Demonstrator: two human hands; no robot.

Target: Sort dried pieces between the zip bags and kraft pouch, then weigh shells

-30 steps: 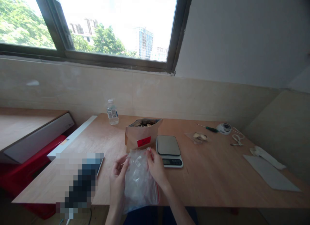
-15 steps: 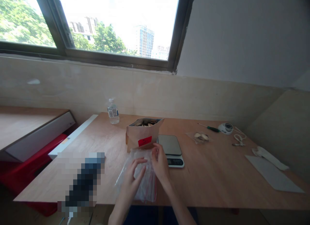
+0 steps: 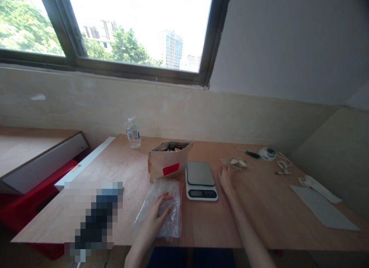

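My left hand (image 3: 158,211) lies over a stack of clear zip bags (image 3: 175,222) with a red seal line. Its fingers are loosely bent and apart, holding nothing. Farther right, my right hand (image 3: 226,178) rests low on the table, fingers stretched out beside the left edge of a small clear bag with pale pieces (image 3: 238,163) in it; whether the fingertips touch the bag is unclear. Between the hands stands a white kitchen scale (image 3: 201,180) with a bare plate. Behind the zip bags, a brown paper pouch (image 3: 167,162) with a red label stands open, filled with dried brownish pieces.
A water bottle (image 3: 133,133) stands at the back left. A green-handled screwdriver (image 3: 252,154), a white dome camera (image 3: 268,153) with its cable, and a white sheet (image 3: 324,210) lie to the right. A blurred dark object (image 3: 96,214) lies at the front left.
My right hand has moved right, from between the pouch and the scale to beside the small bag of pale pieces. The left hand has stayed over the zip bags.
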